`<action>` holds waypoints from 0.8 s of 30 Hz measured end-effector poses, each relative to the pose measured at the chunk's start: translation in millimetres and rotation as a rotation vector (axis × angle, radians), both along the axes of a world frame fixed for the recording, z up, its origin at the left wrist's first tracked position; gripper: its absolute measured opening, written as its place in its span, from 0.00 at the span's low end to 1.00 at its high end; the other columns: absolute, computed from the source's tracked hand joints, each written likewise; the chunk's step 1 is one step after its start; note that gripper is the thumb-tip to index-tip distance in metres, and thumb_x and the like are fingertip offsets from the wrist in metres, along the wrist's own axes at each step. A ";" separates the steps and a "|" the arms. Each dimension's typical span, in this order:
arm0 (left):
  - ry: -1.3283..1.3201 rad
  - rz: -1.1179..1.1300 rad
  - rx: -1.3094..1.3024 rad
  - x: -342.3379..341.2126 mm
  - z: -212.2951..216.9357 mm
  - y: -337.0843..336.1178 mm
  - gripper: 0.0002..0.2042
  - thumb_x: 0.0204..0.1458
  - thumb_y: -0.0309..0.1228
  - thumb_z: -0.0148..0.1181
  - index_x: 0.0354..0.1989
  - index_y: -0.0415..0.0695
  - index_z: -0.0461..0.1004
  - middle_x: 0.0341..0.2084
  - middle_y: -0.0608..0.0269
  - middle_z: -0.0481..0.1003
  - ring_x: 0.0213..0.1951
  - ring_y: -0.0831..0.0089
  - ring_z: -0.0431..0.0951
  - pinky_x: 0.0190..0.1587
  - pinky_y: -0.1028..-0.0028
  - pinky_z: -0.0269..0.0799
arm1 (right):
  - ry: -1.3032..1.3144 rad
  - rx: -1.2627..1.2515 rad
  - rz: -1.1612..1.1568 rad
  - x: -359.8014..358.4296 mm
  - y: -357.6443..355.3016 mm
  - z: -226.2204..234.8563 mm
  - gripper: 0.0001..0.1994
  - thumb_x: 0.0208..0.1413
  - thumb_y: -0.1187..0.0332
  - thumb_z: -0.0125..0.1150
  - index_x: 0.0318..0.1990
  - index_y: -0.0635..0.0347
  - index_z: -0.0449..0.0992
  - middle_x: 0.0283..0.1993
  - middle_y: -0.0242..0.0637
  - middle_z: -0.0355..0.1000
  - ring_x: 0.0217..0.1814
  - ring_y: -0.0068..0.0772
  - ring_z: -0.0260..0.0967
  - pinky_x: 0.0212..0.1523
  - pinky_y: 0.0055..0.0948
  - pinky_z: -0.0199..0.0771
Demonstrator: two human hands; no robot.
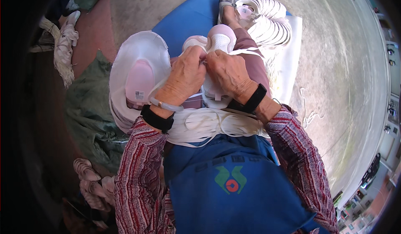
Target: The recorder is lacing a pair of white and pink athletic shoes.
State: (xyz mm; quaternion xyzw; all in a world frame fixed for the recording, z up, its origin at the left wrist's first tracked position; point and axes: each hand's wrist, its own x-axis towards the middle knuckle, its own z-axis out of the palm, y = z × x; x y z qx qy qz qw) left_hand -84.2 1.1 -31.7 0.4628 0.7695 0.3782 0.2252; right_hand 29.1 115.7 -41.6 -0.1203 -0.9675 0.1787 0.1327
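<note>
Blue mat (184, 21) below; white shoe (215, 46) w/ lace pinched between both hands' fingers (200, 60).

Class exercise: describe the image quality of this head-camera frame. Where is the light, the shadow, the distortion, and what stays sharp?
Head view: daylight brightens the concrete floor at right; the left rim falls into dark vignette; fisheye bends the blue mat edges; the left hand, right hand and white shoe between them are sharp, without glare.

White straps (209, 125), blue apron (234, 192), red-patterned sleeves (138, 171), blue mat (188, 16), green sack (90, 108)
</note>
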 end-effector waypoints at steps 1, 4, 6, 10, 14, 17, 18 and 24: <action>-0.024 0.055 0.018 2.5 3.0 -1.2 0.10 0.47 0.19 0.54 0.39 0.36 0.72 0.38 0.47 0.73 0.44 0.48 0.75 0.46 0.60 0.70 | -0.001 -0.002 0.001 4.0 1.9 6.6 0.07 0.53 0.67 0.58 0.28 0.59 0.75 0.29 0.42 0.74 0.29 0.42 0.76 0.26 0.38 0.74; 0.238 0.044 -0.026 9.9 29.9 -6.4 0.11 0.54 0.27 0.56 0.43 0.36 0.71 0.39 0.45 0.74 0.41 0.53 0.76 0.43 0.63 0.71 | -0.030 -0.472 0.116 35.1 18.2 47.4 0.09 0.54 0.69 0.56 0.25 0.62 0.73 0.25 0.41 0.74 0.26 0.41 0.74 0.24 0.35 0.71; -0.131 0.005 -0.230 6.2 40.1 -19.1 0.14 0.57 0.34 0.55 0.45 0.36 0.70 0.40 0.46 0.75 0.41 0.56 0.77 0.42 0.65 0.72 | -0.281 -1.125 0.120 59.6 22.0 88.3 0.12 0.58 0.71 0.54 0.21 0.63 0.69 0.18 0.39 0.67 0.19 0.40 0.64 0.22 0.33 0.63; -1.226 0.095 -0.387 35.4 43.9 -16.0 0.23 0.66 0.46 0.44 0.47 0.33 0.70 0.38 0.54 0.78 0.34 0.70 0.78 0.41 0.70 0.76 | -0.112 -1.493 0.959 92.9 -19.7 129.4 0.11 0.58 0.73 0.57 0.23 0.65 0.70 0.22 0.39 0.68 0.21 0.39 0.65 0.24 0.33 0.65; -1.427 0.137 -0.163 57.9 24.1 11.8 0.23 0.66 0.44 0.44 0.49 0.32 0.68 0.24 0.67 0.72 0.29 0.74 0.76 0.38 0.71 0.75 | -0.231 -1.400 0.954 115.8 -37.3 123.6 0.07 0.59 0.71 0.58 0.31 0.66 0.74 0.28 0.40 0.72 0.27 0.41 0.70 0.28 0.32 0.68; -1.156 -0.003 -0.243 59.8 41.2 6.5 0.18 0.65 0.39 0.43 0.45 0.35 0.71 0.18 0.70 0.65 0.21 0.77 0.69 0.28 0.72 0.70 | -0.102 -1.598 0.133 129.5 -8.5 102.3 0.13 0.66 0.61 0.53 0.34 0.60 0.76 0.25 0.23 0.69 0.20 0.12 0.58 0.20 0.16 0.56; -0.949 -0.070 -0.318 62.1 53.1 2.1 0.16 0.65 0.37 0.43 0.43 0.36 0.72 0.17 0.70 0.64 0.19 0.77 0.67 0.25 0.72 0.68 | -0.121 -1.623 -0.095 134.2 0.1 89.9 0.18 0.67 0.56 0.49 0.32 0.58 0.76 0.23 0.23 0.66 0.16 0.10 0.51 0.15 0.14 0.48; -0.342 -0.744 0.032 116.2 97.4 -30.7 0.07 0.60 0.30 0.47 0.40 0.43 0.71 0.24 0.54 0.73 0.26 0.56 0.78 0.29 0.65 0.73 | -0.233 -2.041 -0.503 94.3 -6.1 46.2 0.19 0.67 0.50 0.50 0.43 0.58 0.74 0.22 0.22 0.63 0.15 0.10 0.52 0.12 0.12 0.52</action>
